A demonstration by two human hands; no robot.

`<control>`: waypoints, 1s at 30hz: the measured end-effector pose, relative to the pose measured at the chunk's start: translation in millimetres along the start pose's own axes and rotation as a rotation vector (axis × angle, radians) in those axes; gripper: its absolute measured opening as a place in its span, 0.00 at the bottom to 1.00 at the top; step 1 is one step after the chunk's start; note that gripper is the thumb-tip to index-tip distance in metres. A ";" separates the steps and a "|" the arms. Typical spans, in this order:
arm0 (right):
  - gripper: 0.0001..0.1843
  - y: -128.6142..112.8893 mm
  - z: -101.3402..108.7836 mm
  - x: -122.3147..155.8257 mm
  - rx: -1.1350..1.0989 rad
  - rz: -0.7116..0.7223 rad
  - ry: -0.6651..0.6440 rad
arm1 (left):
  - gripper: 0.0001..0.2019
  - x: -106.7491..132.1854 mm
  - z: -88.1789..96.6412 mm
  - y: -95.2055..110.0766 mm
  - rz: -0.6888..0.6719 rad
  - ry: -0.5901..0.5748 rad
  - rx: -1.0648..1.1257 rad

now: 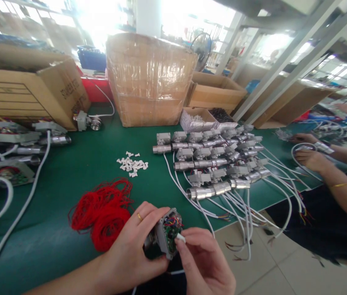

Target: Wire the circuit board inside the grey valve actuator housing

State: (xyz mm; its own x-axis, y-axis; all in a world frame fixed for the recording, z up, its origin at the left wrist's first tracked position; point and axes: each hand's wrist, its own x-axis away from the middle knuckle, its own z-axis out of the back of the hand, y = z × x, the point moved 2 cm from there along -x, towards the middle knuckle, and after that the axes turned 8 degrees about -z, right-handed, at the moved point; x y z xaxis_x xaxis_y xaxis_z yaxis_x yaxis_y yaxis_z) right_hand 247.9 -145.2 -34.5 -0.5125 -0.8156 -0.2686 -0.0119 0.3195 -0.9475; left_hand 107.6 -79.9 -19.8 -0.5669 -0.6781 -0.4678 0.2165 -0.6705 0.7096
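My left hand is wrapped round a grey metal sensor housing, whose open face turns to the right. Inside it a green circuit board and coloured wires show. Between thumb and fingertips, my right hand pinches a small white plastic piece at the edge of the board. To the left of my left hand lie bundles of red cord. Farther back is a loose pile of similar white plastic pieces on the green table.
Rows of metal valve-like assemblies with white cables stand at right. More assemblies lie at left. Behind are a plastic-wrapped carton, an open carton and small part boxes. A co-worker's hands work at far right.
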 end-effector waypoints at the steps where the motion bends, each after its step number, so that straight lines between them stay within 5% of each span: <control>1: 0.13 0.3 -0.5 1.5 0.024 0.007 0.039 | 0.31 -0.3 -0.2 -0.2 -0.002 -0.002 0.003; 7: 0.09 7.8 11.0 -3.7 -0.004 -0.075 0.112 | 0.33 -1.7 -0.7 0.3 0.001 -0.009 0.039; 18: 0.14 16.7 12.0 0.9 -0.118 -0.168 -0.014 | 0.31 -3.0 -0.5 1.3 -0.004 0.007 0.022; 26: 0.07 20.0 20.7 -4.3 -0.200 -0.406 -0.046 | 0.30 -4.6 1.4 2.9 0.000 0.017 0.034; 30: 0.07 16.2 15.2 -3.3 -0.121 -0.299 -0.011 | 0.31 -3.2 -0.8 1.1 0.004 0.000 0.043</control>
State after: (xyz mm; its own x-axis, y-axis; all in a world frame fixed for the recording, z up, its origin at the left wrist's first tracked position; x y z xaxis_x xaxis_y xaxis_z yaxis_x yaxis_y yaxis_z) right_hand 262.5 -144.7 -51.6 -0.4613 -0.8871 0.0161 -0.2626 0.1192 -0.9575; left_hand 110.3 -78.7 -17.9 -0.5660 -0.6810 -0.4646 0.1843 -0.6539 0.7338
